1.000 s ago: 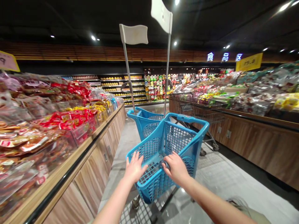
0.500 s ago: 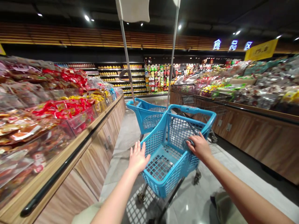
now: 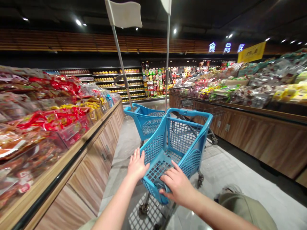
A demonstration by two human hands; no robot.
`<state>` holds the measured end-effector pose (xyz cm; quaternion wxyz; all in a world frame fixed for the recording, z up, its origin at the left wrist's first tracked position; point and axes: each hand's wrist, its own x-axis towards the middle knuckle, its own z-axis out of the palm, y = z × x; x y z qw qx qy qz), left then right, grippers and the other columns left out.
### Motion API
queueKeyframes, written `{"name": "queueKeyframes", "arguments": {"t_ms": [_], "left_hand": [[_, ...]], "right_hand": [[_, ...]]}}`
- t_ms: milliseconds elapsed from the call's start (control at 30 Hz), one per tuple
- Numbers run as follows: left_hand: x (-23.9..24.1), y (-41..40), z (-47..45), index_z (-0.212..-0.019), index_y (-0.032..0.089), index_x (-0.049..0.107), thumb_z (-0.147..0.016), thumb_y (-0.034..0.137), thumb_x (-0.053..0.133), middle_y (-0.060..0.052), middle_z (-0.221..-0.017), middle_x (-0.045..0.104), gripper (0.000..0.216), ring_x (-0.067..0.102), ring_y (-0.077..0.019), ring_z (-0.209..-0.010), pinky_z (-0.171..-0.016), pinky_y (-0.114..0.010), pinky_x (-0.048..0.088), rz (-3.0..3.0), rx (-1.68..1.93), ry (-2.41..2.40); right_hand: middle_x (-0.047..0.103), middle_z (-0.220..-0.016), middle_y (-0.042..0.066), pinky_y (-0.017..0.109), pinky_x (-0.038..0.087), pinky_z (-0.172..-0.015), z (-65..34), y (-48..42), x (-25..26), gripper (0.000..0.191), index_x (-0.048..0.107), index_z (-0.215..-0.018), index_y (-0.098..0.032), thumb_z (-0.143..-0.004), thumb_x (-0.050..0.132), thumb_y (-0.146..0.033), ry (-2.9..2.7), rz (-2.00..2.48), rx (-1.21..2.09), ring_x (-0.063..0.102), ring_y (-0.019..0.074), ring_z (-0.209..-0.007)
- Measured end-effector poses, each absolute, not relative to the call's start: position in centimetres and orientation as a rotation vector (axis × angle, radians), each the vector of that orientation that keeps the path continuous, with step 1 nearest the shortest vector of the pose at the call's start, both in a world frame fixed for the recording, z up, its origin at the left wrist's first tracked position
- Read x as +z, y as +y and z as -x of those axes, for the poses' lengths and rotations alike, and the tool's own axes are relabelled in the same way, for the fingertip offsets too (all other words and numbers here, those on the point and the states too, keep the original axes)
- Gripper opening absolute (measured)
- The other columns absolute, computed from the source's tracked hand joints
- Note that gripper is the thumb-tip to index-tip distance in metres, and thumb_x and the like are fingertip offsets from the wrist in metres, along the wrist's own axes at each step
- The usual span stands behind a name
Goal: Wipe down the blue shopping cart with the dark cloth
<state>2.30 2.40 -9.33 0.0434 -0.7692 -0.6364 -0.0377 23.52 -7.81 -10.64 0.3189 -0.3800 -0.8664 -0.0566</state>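
A small blue shopping cart [image 3: 198,117] with a perforated plastic basket stands in front of me on metal wheels. My left hand [image 3: 137,165] lies on or against its left rim, fingers stretched out and holding nothing. At the near end of the basket, my right hand [image 3: 176,182] presses a bunched grey-blue cloth [image 3: 160,186] to the rim. Its fingers curl over the cloth, so much of the cloth is hidden. A second blue cart [image 3: 151,123] stands just beyond the first, and a pole with a white flag [image 3: 126,14] rises from it.
To the left runs a wood-panelled display counter [image 3: 88,179] piled with packaged food and edged by a black rail. A dark wire cart [image 3: 199,100] stands by the right-hand counter [image 3: 254,143]. Stocked shelves [image 3: 130,81] line the back wall. A grey tiled floor [image 3: 230,166] lies between the counters.
My right hand has moved with the cloth from the cart's right rim to its near end. My left hand has stayed at the left rim. The view has shifted slightly right.
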Motion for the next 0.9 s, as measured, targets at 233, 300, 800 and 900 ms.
{"name": "queueKeyframes", "arguments": {"t_ms": [233,300,800,900], "left_hand": [[-9.1,2.4,-2.1,-0.147,0.015,0.036,-0.087,0.048,0.045,-0.015,-0.160,0.007,0.069,0.008,-0.0313,-0.148,-0.116,-0.048,0.018,2.377,-0.097,-1.967],[-9.2,2.3,-2.4,-0.146,0.015,0.039,-0.087,0.048,0.045,-0.015,-0.160,0.007,0.067,0.008,-0.0317,-0.147,-0.116,-0.048,0.017,2.378,-0.106,-1.966],[-9.1,-0.2,-2.8,-0.141,0.017,0.048,-0.089,0.048,0.044,-0.017,-0.159,0.017,0.061,0.012,-0.0357,-0.146,-0.116,-0.049,0.019,2.350,-0.106,-1.960],[-9.3,-2.1,-0.8,-0.139,0.019,0.051,-0.089,0.047,0.043,-0.016,-0.159,0.018,0.058,0.015,-0.0344,-0.146,-0.115,-0.048,0.021,2.324,-0.135,-1.955]], "right_hand": [[0.069,-0.095,0.006,0.053,0.025,-0.112,-35.8,0.5,-8.5,0.022,0.062,-0.099,-0.023,-0.091,0.055,-0.043,-2.189,1.236,-0.371,0.063,0.0218,-0.093],[0.070,-0.101,0.007,0.052,0.026,-0.111,-40.3,3.4,-7.3,0.021,0.063,-0.098,-0.024,-0.090,0.056,-0.042,-2.085,1.373,-0.475,0.063,0.0236,-0.097],[0.065,-0.110,0.011,0.053,0.033,-0.109,-37.1,1.9,-10.3,0.019,0.058,-0.100,-0.020,-0.092,0.049,-0.035,-1.760,1.322,-0.253,0.052,0.0279,-0.122],[0.065,-0.109,0.010,0.054,0.031,-0.110,-34.7,-0.8,-10.7,0.017,0.058,-0.101,-0.021,-0.093,0.049,-0.032,-1.784,1.259,-0.201,0.051,0.0273,-0.123]]}}
